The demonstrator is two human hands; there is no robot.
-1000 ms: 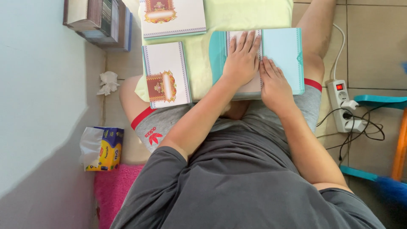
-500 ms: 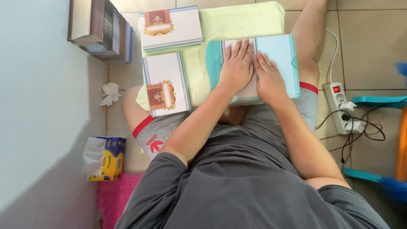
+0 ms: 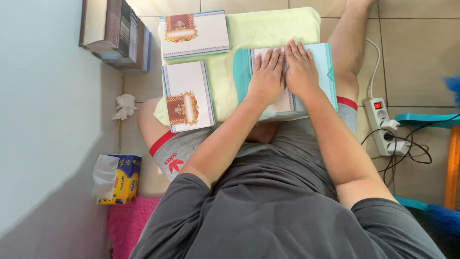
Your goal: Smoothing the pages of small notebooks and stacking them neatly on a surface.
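place: probably home | tiled floor [image 3: 417, 43] | power strip [image 3: 381, 125] | tissue box [image 3: 117, 178]

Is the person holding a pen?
No, both hands, the left hand and the right hand, lie flat and empty on the open teal card.

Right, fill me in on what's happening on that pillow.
A person sits on the tiled floor with a pale green pillow across the legs. Both hands lie flat, side by side, on a teal folded card on the pillow: left hand, right hand. Two white cards with red and gold emblems lie to the left, one nearer the lap, the other farther off. A stack of cards stands by the wall.
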